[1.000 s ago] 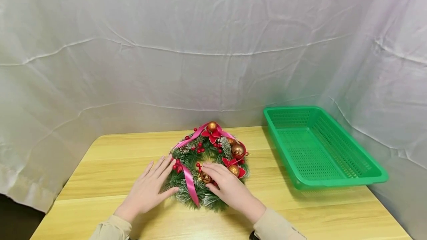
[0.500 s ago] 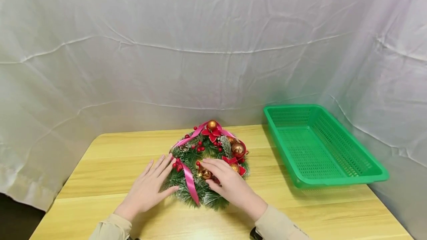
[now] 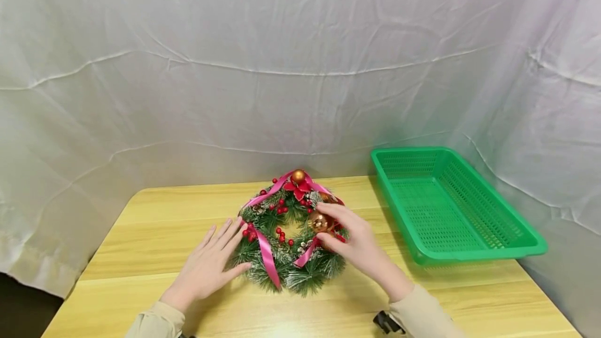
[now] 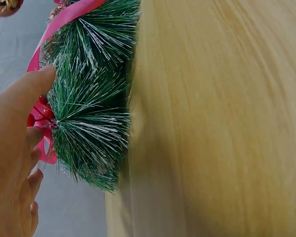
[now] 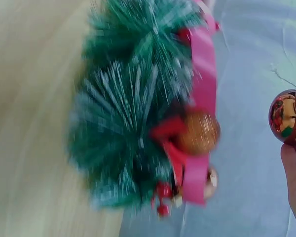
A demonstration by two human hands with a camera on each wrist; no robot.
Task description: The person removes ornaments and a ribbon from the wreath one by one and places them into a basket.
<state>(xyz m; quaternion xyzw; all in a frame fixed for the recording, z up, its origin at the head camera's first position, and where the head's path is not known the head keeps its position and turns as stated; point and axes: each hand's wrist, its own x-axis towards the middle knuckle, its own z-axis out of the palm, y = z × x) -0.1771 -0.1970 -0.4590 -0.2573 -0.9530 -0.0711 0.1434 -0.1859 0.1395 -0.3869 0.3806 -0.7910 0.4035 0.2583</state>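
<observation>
A green Christmas wreath with frosted tips lies on the table, trimmed with pink ribbon, red berries and a red flower under a gold ball. My left hand, fingers straight and spread, rests against its left side; the left wrist view shows the fingertips by the ribbon and berries. Between the thumb and fingers of my right hand is a shiny copper Christmas bauble, held above the wreath's right side. The right wrist view has that bauble at its edge, apart from the blurred greenery.
On the right stands a green perforated plastic basket with nothing in it. The wooden table ends at the back against a grey-white cloth, which also hangs along both sides.
My right hand has moved right and away from the wreath's middle, carrying the copper bauble; berries and a ribbon end it covered now show. My left hand has stayed put.
</observation>
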